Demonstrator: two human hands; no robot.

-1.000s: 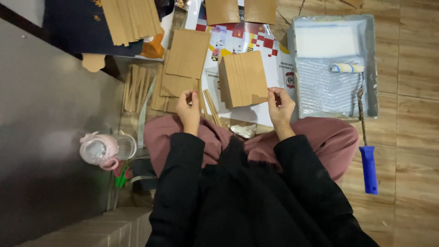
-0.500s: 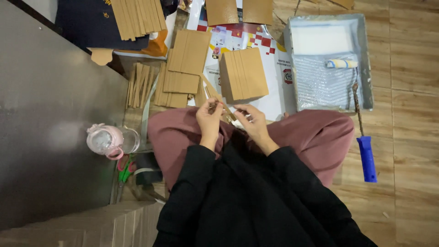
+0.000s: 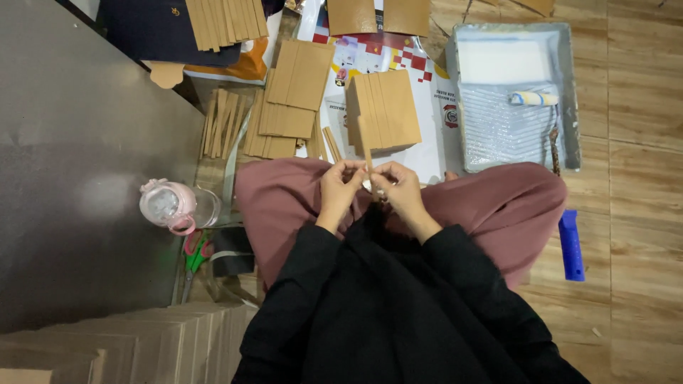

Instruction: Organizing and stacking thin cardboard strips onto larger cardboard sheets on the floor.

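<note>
My left hand [image 3: 340,190] and my right hand [image 3: 398,189] meet over my lap, above the pink trousers. Both pinch a thin brown cardboard strip [image 3: 366,148] that stands up edgewise and points away from me. Something small and pale shows between the fingers of my right hand; I cannot tell what it is. Just beyond the hands lies a stack of brown cardboard panels [image 3: 388,108] on printed paper sheets [image 3: 377,57]. Black sleeves cover both forearms.
More cardboard stacks [image 3: 292,99] and strips [image 3: 222,122] lie to the left. A grey paint tray [image 3: 569,85] with a small roller [image 3: 533,98] sits at right; a blue handle [image 3: 570,245] lies beside my knee. A pink bottle [image 3: 171,206], green scissors [image 3: 192,256], a grey surface [image 3: 78,178].
My hands came off the floor stacks and drew together over my lap. They now hold one cardboard strip upright between them.
</note>
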